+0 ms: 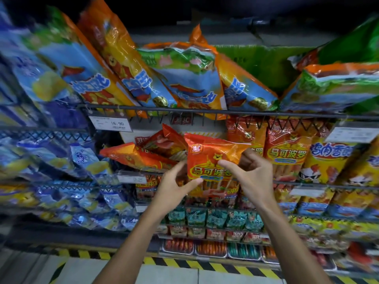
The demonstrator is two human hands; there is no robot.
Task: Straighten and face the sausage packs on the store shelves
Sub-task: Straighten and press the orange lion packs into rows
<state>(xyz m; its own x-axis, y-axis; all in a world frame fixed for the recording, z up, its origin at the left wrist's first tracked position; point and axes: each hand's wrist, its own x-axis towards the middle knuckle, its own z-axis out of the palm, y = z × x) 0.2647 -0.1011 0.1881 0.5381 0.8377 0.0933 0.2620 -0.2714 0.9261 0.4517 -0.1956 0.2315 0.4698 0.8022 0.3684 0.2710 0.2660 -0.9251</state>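
While your left hand (174,186) pinches the orange sausage pack (213,160) at its left edge, your right hand (249,171) grips its right side, fingers (227,165) curled across the front; the pack is upright, just below the wire shelf rail (205,111).

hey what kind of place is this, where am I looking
Most likely a grocery store aisle: wire shelves stacked with sausage packs, and a price tag reading 16.90 clipped to the shelf edge.
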